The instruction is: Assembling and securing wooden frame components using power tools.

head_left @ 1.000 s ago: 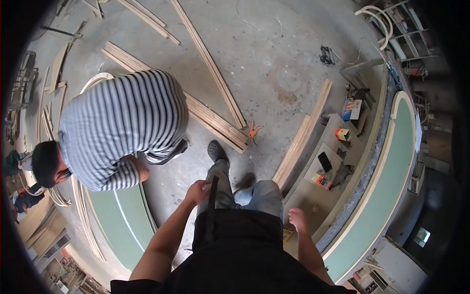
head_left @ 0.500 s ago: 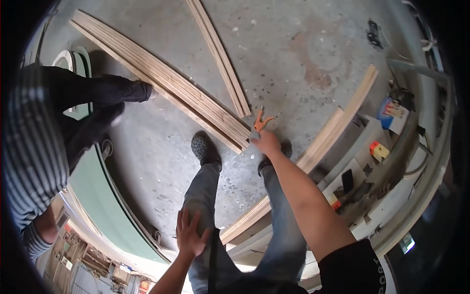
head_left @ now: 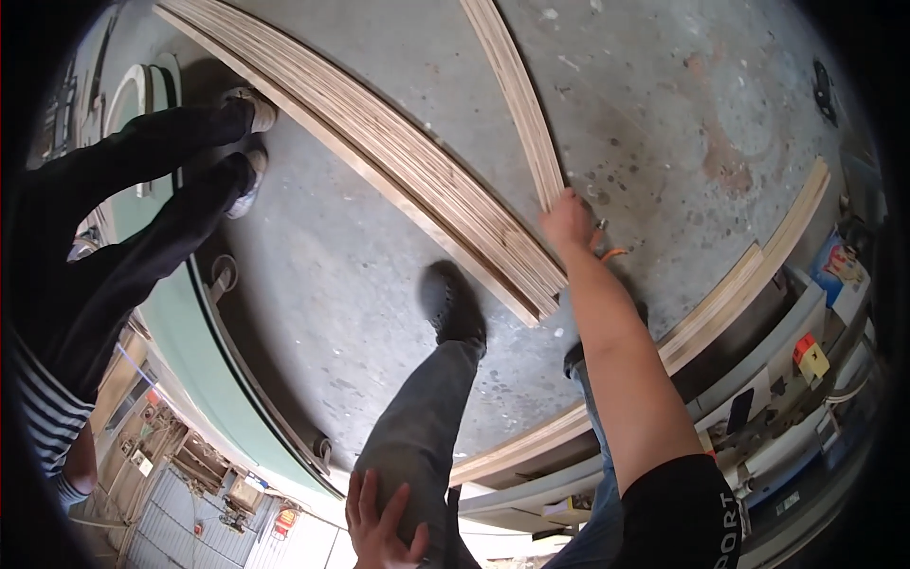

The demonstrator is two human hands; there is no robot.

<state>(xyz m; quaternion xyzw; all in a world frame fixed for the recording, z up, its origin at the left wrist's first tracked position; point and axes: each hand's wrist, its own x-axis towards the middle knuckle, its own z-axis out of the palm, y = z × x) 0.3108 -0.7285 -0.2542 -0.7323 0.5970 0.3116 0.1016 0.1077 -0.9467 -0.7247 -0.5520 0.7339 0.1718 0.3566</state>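
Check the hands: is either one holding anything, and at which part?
Right hand closes its grip on the near end of the narrow wooden strip lying on the concrete floor. Left hand holds nothing; it rests flat on the person's own thigh.

A woodworking shop: plywood strips stacked on a stained concrete floor, beside a workbench.

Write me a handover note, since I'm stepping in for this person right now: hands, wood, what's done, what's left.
Right hand: reaching down, on the near end of a thin wood strip lying on the floor; grip unclear.
Left hand: open, resting on the left thigh.
Stack of long boards lies just left of the strip; an orange tool lies by the right hand.
Done: strip reached.
Left: strip not yet lifted.
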